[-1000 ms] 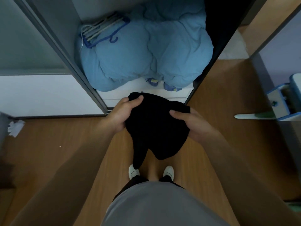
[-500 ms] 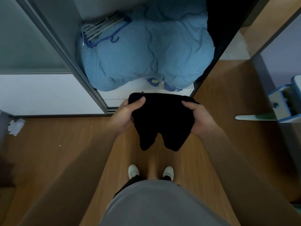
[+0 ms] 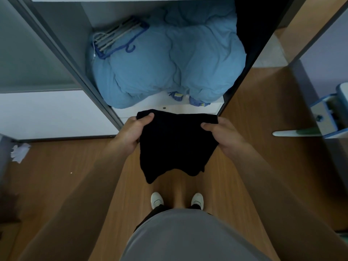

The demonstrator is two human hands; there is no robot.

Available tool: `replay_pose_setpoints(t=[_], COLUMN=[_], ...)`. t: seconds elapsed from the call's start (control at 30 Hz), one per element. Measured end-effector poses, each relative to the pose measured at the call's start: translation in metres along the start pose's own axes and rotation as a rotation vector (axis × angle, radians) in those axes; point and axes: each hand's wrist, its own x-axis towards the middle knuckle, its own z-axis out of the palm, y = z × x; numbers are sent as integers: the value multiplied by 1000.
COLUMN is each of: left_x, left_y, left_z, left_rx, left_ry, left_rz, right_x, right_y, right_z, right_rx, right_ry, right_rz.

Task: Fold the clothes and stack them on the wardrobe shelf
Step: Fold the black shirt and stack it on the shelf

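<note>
A black garment hangs in the air in front of the open wardrobe, spread flat between my hands. My left hand grips its upper left corner, thumb on top. My right hand grips the upper right edge in the same way. The lower part of the cloth dangles in two uneven lobes above my feet. Just beyond the garment lies the white wardrobe shelf, mostly covered by a bulky light blue duvet.
Blue and white hangers lie on the duvet's left side. The grey sliding door frame runs diagonally on the left. Crumpled white paper lies on the wood floor at left. A blue and white piece of furniture stands at right.
My hands have moved apart and up, stretching the bunched black garment out wide and flat. The hanging end has risen and spread.
</note>
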Motion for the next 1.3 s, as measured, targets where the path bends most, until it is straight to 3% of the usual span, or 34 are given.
replay_pose_setpoints(t=[0.1,0.23,0.47,0.67,0.93,1.0,1.13,1.3], left_x=[1,-7,1,19,18,15,11,6], left_y=[-2,-8,13,29,59,67,75,82], left_z=[-6,-5,7,4,1,3,7,8], left_rx=[-74,-225,-172,-71,123,160,392,870], left_ry=[-40,-310,-78,134,-2,-40,-67,65], left_rz=[-17,31,120,158,315,335,380,556], right_x=[-3,-3,-1,7,14,15,18,24], right_y=[-4,-14,-39,-48,-62,-65,-69,-76], right_z=[1,5,0,21,14,14,23,20], right_rx=[163,333,215,-33,17,-134,-740,-932], right_ry=[29,74,-17,66,-144,-201,-143,-14], right_rz=[44,119,59,-38,-115,-153,-300,-395])
